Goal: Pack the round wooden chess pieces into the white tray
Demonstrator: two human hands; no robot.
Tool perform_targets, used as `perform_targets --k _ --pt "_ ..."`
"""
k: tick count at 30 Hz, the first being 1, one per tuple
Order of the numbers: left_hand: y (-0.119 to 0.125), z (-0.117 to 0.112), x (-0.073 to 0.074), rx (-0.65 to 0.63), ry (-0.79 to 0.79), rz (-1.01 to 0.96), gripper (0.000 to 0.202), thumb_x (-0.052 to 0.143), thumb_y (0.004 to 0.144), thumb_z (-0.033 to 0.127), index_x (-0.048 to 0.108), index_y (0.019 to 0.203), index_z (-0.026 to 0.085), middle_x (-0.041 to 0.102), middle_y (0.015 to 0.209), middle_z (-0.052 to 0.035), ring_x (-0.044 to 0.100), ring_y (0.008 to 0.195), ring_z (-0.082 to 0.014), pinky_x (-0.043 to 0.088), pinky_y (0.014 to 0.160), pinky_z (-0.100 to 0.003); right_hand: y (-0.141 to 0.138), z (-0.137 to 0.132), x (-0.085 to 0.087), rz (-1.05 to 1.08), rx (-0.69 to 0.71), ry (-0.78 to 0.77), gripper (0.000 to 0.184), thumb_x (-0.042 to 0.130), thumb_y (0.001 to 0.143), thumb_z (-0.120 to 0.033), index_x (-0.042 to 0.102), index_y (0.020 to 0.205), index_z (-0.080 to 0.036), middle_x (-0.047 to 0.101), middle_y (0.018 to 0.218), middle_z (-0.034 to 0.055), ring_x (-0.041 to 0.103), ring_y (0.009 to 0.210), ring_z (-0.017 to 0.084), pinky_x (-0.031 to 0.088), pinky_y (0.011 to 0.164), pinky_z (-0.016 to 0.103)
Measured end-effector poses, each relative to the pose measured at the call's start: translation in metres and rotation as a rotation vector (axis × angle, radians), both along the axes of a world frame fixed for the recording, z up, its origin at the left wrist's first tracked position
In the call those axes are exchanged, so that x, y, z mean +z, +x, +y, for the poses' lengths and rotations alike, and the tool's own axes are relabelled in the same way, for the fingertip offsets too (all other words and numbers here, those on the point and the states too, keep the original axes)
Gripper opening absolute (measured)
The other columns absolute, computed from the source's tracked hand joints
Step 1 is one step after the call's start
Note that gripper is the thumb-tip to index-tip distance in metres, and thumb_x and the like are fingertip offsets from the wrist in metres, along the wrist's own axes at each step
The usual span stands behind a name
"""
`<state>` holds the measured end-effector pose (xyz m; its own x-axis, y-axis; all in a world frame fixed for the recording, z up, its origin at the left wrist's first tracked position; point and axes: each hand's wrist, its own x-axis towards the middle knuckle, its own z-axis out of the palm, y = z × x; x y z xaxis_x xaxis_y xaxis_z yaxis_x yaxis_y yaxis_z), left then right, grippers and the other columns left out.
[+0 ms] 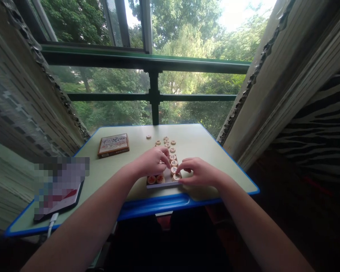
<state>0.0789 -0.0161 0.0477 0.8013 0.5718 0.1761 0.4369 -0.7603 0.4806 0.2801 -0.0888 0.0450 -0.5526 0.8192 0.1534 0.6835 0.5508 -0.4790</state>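
A shallow white tray (167, 184) stands near the table's front edge with round wooden Chinese chess pieces in it. Red-marked pieces (160, 179) lie in its near left corner, and a row of dark-marked pieces (173, 163) runs up the right side. Over the tray's left half is my left hand (154, 160), its fingers curled downward; what they hold, if anything, is hidden. At the near right corner my right hand (197, 172) has its thumb and index finger bent around a chess piece (176, 177), the thumb close to the tray's rim.
Several loose pieces (166, 140) lie beyond the tray, with a single piece (149, 136) farther left. A flat printed box (113, 144) sits on the table's (212, 151) left. A blurred tablet-like device (62, 192) with a white cable (52, 221) lies at the near left.
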Motion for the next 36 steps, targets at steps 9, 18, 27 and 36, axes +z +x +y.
perform_targets --k 9,18,27,36 --pt "0.000 0.000 -0.001 -0.036 0.059 0.071 0.042 0.046 0.062 0.003 0.076 0.083 0.025 0.055 0.084 -0.0030 0.052 0.085 -0.0163 0.044 0.079 -0.027 0.001 0.000 0.000 0.054 0.023 0.026 0.019 0.066 0.074 -0.029 0.070 0.090 -0.018 0.057 0.072 -0.0002 0.047 0.062 0.009 0.036 0.060 0.021" --pt "-0.008 0.016 -0.001 0.115 0.082 -0.166 0.040 0.043 0.063 0.002 0.076 0.074 0.022 0.057 0.079 -0.0026 0.053 0.077 -0.0131 0.047 0.075 -0.024 0.004 0.001 0.001 0.076 0.008 0.051 0.022 0.063 0.077 -0.034 0.070 0.087 -0.016 0.054 0.067 0.0000 0.046 0.060 0.010 0.035 0.058 0.022" --pt "-0.017 0.060 -0.031 0.455 0.183 -0.247 0.036 0.044 0.073 0.012 0.072 0.095 0.019 0.065 0.099 -0.0054 0.056 0.101 -0.0196 0.043 0.097 -0.034 0.005 0.020 -0.005 0.111 -0.226 0.169 0.020 0.053 0.082 -0.027 0.068 0.090 -0.015 0.056 0.068 0.0005 0.046 0.060 0.010 0.037 0.061 0.023" --pt "-0.017 0.085 -0.056 0.554 -0.063 -0.192 0.035 0.045 0.082 0.023 0.065 0.109 0.017 0.064 0.115 -0.0069 0.058 0.108 -0.0205 0.043 0.097 -0.031 0.011 0.090 0.014 -0.202 -0.396 -0.002 0.023 0.052 0.078 -0.018 0.070 0.091 -0.017 0.065 0.081 0.0067 0.056 0.068 0.015 0.041 0.062 0.024"
